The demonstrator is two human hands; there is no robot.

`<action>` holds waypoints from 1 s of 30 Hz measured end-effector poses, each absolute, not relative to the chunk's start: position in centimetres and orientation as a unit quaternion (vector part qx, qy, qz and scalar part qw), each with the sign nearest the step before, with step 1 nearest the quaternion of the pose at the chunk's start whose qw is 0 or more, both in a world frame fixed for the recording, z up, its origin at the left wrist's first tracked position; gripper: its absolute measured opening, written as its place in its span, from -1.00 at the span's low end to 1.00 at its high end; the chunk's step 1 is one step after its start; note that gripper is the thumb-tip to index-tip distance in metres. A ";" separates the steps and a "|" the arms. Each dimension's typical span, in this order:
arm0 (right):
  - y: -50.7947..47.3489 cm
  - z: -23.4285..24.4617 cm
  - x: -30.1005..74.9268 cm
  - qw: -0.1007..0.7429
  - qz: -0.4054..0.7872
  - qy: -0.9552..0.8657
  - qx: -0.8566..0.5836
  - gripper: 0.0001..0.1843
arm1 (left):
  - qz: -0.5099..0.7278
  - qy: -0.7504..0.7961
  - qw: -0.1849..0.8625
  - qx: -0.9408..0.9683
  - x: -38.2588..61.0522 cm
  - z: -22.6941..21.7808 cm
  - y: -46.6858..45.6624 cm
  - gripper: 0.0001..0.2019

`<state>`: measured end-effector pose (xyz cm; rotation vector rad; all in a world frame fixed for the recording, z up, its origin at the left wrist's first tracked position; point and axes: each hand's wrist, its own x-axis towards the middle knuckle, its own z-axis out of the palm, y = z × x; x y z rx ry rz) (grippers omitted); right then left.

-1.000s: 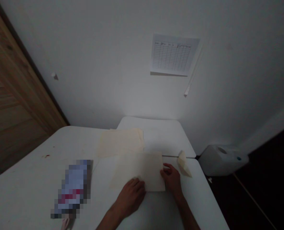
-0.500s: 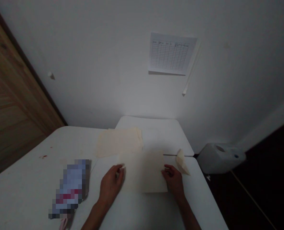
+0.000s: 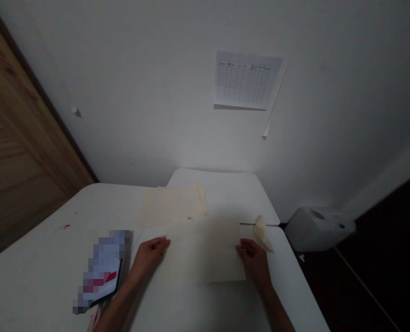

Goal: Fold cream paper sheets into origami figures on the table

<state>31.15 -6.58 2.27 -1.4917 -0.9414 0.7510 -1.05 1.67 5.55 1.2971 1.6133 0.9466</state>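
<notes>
A cream sheet of paper [image 3: 205, 249] lies flat on the white table [image 3: 46, 258] in front of me. My left hand [image 3: 149, 252] rests at the sheet's left edge, fingers closed on that edge. At the right edge sits my right hand [image 3: 253, 259], its fingers curled against the paper. A small folded paper piece [image 3: 263, 234] lies just beyond my right hand.
A stack of cream sheets [image 3: 172, 203] lies farther back. A blurred-out flat object [image 3: 103, 272] sits at the left. A second white table [image 3: 222, 193] abuts the wall. A white container [image 3: 317, 228] stands on the dark floor at the right; a printed chart [image 3: 246, 80] hangs on the wall.
My left hand moved from the sheet's near edge out to its left edge, and the folded sheet has opened out wider to the left. My right hand stayed at the right edge.
</notes>
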 end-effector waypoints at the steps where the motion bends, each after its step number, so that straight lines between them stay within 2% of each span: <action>1: -6.6 2.3 31.2 0.573 0.314 -0.408 -0.638 -0.47 | 0.381 0.635 0.444 0.504 -1.0 5.7 1.5 -0.50; 4: -6.5 2.5 31.5 0.547 0.299 -0.438 -0.648 -0.51 | 0.393 0.615 0.477 0.490 -0.8 6.5 1.1 -0.49; 11: -6.2 4.0 32.3 0.512 0.221 -0.510 -0.655 -0.65 | 0.410 0.592 0.465 0.515 -1.0 8.5 1.1 -0.55; 17: -6.7 5.7 32.7 0.560 0.302 -0.476 -0.607 -0.61 | 0.421 0.547 0.476 0.545 -2.5 7.9 1.0 -0.53; 20: -7.2 5.8 32.8 0.575 0.314 -0.459 -0.599 -0.62 | 0.431 0.540 0.481 0.540 -3.1 7.4 0.6 -0.59; 23: -7.8 5.2 32.9 0.569 0.316 -0.461 -0.604 -0.60 | 0.441 0.545 0.494 0.514 -3.5 6.7 0.0 -0.61; 26: -8.4 4.2 32.7 0.548 0.336 -0.455 -0.617 -0.52 | 0.426 0.564 0.513 0.487 -3.2 6.1 -0.9 -0.54; 30: -8.8 2.7 32.0 0.499 0.327 -0.448 -0.665 -0.54 | 0.380 0.605 0.470 0.518 -2.0 5.3 -2.0 -0.55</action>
